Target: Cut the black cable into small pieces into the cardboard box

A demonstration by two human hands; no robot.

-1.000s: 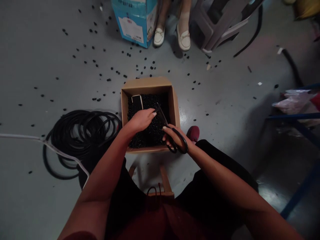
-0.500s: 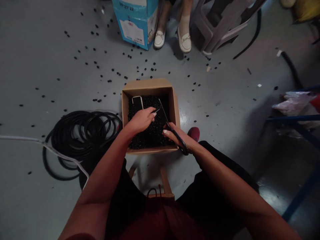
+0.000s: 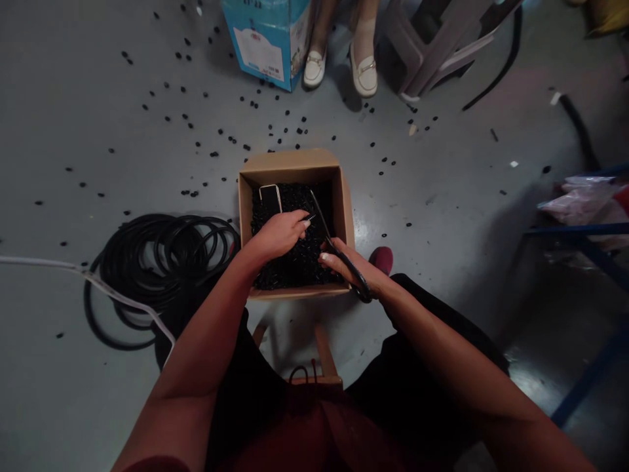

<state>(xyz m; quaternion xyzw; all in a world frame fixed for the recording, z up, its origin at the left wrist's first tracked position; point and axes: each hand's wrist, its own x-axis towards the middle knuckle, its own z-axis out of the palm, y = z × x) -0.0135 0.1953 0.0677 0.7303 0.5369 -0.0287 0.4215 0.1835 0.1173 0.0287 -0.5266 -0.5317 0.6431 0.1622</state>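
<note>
Over an open cardboard box (image 3: 346, 219), my left hand (image 3: 281, 235) is closed on a short black ridged piece (image 3: 309, 217), which sticks out past the fingertips; its exact kind is too small to tell. My right hand (image 3: 350, 263) grips long dark scissors (image 3: 362, 286) at the box's right side, handles toward my wrist and a blade pointing up and away. Many small black pieces (image 3: 295, 269) fill the box below both hands. A phone-like dark rectangle with a light rim (image 3: 270, 198) lies on them, partly behind my left hand.
Coiled black hose (image 3: 142, 262) lies on the floor at left, with a white cable (image 3: 118, 298) across it. Small black bits are scattered over the floor. Beyond the box are a blue carton (image 3: 260, 49), a person's white shoes (image 3: 364, 75) and a plastic stool (image 3: 417, 62). A blue frame (image 3: 580, 231) stands at right.
The view has shifted slightly, so the floor and box sit a little differently. Both hands keep their grips and have hardly moved.
</note>
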